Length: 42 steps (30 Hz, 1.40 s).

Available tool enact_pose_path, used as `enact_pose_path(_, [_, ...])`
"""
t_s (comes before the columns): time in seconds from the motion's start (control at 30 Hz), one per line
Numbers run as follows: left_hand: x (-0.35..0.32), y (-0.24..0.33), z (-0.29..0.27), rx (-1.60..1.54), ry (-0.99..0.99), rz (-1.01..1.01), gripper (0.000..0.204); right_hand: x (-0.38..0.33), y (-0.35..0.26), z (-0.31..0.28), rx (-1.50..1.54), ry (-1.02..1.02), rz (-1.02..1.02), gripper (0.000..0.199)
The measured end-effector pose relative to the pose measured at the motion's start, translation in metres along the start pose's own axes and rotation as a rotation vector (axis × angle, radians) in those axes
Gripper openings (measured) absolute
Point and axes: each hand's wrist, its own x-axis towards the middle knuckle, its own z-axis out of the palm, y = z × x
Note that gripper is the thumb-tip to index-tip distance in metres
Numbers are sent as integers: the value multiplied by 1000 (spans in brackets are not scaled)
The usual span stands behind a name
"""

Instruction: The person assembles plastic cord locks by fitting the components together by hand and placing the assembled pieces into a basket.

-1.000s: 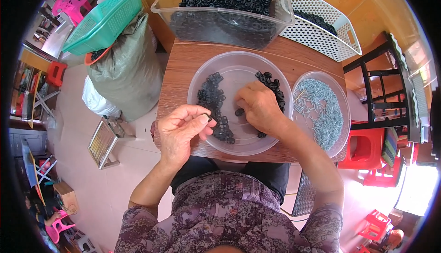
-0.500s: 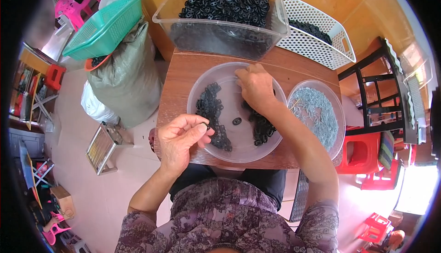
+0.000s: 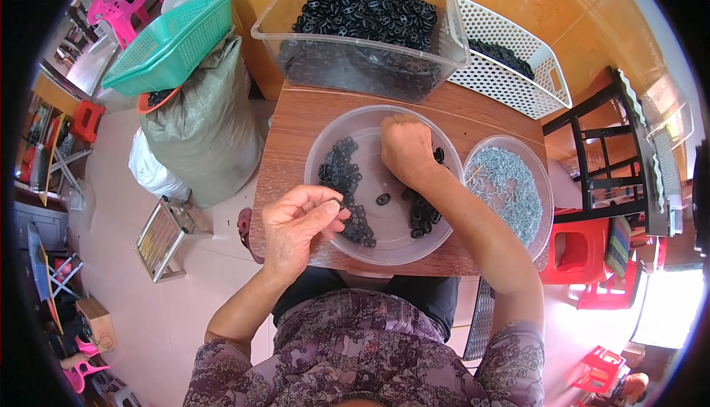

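My left hand (image 3: pixel 294 222) pinches a small black plastic piece between thumb and fingertips at the left front rim of a round clear tub (image 3: pixel 323 238). Over the far middle of that tub, my right hand (image 3: pixel 407 147) is curled closed with its fingertips turned away, so whatever it holds is hidden. Flat black two-hole pieces (image 3: pixel 342 174) lie heaped along the tub's left side. More black pieces (image 3: pixel 424 215) are piled at the right, partly under my right wrist. One loose oval black piece (image 3: pixel 383 199) lies between the piles.
A round tub of small silvery metal pieces (image 3: pixel 521 192) stands to the right on the wooden table (image 3: pixel 285 163). Behind are a large clear bin (image 3: pixel 355 67) of black pieces and a white perforated basket (image 3: pixel 518 90). A sack (image 3: pixel 207 126) and metal stool (image 3: pixel 166 241) stand left.
The view has shifted slightly. My right hand has curled tighter and rolled over a little near the tub's far side. My left hand keeps its pinch in nearly the same place.
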Motion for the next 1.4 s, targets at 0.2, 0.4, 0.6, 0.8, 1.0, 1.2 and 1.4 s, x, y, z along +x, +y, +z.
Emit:
enact_pose_path(0.2, [-1, -1, 3, 13, 7, 14, 14, -3, -3, 1, -149, -61, -53, 15])
enact_pose_path(0.4, [-1, -2, 7, 8, -9, 13, 14, -19, -17, -39, 211, 28, 20, 10])
enact_pose_path(0.6, [-2, -5, 19, 31, -45, -16, 17, -63, -41, -74, 928, -162, 301, 12])
enact_pose_path(0.8, [-5, -9, 28, 59, -66, -4, 20, -85, -56, -80, 1250, -111, 482, 17])
enact_pose_path(1.0, [-12, -5, 33, 162, -83, 25, 18, -90, -62, -79, 1385, -46, 539, 24])
enact_pose_path(1.2, [-15, -3, 35, 201, -104, 85, 15, -93, -65, -79, 1419, -28, 550, 24])
enact_pose_path(1.4, [-17, -1, 38, 497, -84, 281, 13, -98, -69, -79, 1314, -23, 546, 23])
